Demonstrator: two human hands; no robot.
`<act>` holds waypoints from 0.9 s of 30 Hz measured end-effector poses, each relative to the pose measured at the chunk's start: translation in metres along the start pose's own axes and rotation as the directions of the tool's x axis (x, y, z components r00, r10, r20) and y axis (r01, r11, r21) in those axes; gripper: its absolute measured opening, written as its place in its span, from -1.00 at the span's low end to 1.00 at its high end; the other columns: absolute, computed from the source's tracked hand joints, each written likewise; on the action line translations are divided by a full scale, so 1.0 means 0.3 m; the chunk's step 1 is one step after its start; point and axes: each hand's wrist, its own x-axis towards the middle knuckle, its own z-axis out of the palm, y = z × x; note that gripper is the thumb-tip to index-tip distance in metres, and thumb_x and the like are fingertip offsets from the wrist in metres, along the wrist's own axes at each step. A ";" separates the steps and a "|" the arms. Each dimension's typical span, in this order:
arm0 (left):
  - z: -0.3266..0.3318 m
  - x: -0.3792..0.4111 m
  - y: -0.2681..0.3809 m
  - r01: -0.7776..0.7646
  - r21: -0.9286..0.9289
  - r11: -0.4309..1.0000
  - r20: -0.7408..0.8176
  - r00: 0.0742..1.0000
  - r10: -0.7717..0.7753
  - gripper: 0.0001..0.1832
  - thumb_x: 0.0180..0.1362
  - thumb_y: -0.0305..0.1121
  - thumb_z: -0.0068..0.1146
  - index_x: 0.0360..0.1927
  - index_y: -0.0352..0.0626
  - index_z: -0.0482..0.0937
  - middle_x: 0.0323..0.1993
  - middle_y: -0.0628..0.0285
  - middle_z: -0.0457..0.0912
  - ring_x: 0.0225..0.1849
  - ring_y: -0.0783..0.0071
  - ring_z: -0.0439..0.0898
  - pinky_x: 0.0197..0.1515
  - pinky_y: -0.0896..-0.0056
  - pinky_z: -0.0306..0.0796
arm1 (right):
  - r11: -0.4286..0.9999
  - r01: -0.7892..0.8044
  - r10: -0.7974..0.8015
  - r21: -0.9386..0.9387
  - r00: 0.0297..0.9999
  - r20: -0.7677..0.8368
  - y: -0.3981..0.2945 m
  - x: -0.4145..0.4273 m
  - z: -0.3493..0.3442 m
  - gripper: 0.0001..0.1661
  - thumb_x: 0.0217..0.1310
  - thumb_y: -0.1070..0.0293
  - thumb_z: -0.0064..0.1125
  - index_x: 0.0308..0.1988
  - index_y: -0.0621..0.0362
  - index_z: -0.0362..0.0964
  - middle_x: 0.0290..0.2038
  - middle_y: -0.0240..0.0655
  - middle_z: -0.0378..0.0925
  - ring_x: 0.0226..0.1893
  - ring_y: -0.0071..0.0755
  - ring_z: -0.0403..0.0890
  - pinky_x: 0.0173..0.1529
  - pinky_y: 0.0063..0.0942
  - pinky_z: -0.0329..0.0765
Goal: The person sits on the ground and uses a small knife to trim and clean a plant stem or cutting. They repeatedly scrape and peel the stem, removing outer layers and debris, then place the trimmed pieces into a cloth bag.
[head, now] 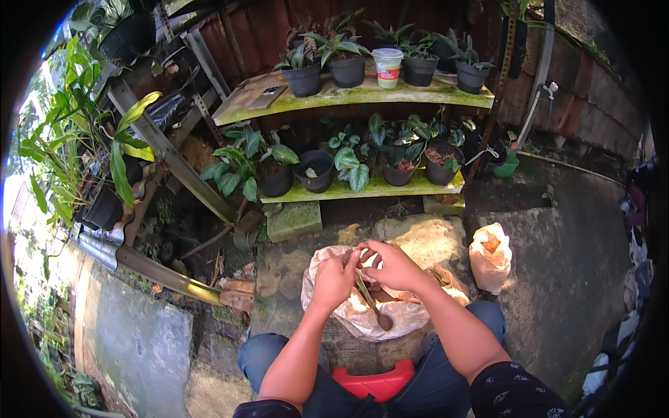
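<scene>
Over a pale woven sack (360,321), my left hand (334,280) and my right hand (397,267) meet at their fingertips. The left fingers are curled, with the thumb pointing up. My right fingers are bent over towards the left thumb. Whatever may be between the fingertips is too small or hidden to make out. A spoon-like tool (372,303) with a dark, soil-coated round end slants across the sack's mouth, just below my hands. Its upper end disappears by the left hand. Dark brown soil (384,293) shows inside the sack.
A smaller open bag (489,261) with brown material stands right of the sack. Ahead, a lower plank shelf (366,192) and an upper one (334,102) carry several potted plants and a plastic cup (387,68). A metal frame (172,151) rises at left. A red stool (373,380) is beneath me.
</scene>
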 end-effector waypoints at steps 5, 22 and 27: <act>-0.008 0.004 0.013 0.035 -0.145 0.989 0.083 0.996 -0.023 -0.38 0.38 0.10 0.25 -0.41 -0.38 0.73 -0.72 0.12 0.52 -0.61 0.45 0.51 -0.46 0.23 0.36 | 0.995 0.050 -0.050 0.083 0.999 0.008 0.039 0.006 0.006 -0.43 0.17 0.46 0.36 0.21 0.23 0.53 -0.17 -0.29 0.67 -0.24 -0.47 0.66 -0.15 -0.39 0.63; -0.013 0.017 0.011 0.161 -0.434 0.886 0.166 0.981 -0.097 -0.46 0.38 0.07 0.29 -0.30 -0.33 0.73 -0.50 0.34 0.66 -0.44 0.63 0.54 -0.32 0.45 0.40 | 0.968 0.006 -0.013 0.252 1.000 0.027 0.036 0.015 -0.019 -0.60 0.29 0.17 0.44 -0.03 0.24 0.68 -0.20 -0.23 0.77 -0.22 -0.40 0.73 -0.04 -0.33 0.60; -0.006 0.008 0.021 0.144 -0.386 0.911 0.087 0.989 -0.120 -0.44 0.45 0.02 0.23 -0.46 -0.33 0.67 -0.60 0.40 0.57 -0.55 0.68 0.43 -0.46 0.45 0.31 | 0.977 -0.004 -0.010 0.214 0.998 0.062 0.054 0.015 -0.017 -0.57 0.34 0.12 0.41 -0.03 0.28 0.68 -0.21 -0.21 0.77 -0.22 -0.41 0.72 -0.06 -0.32 0.59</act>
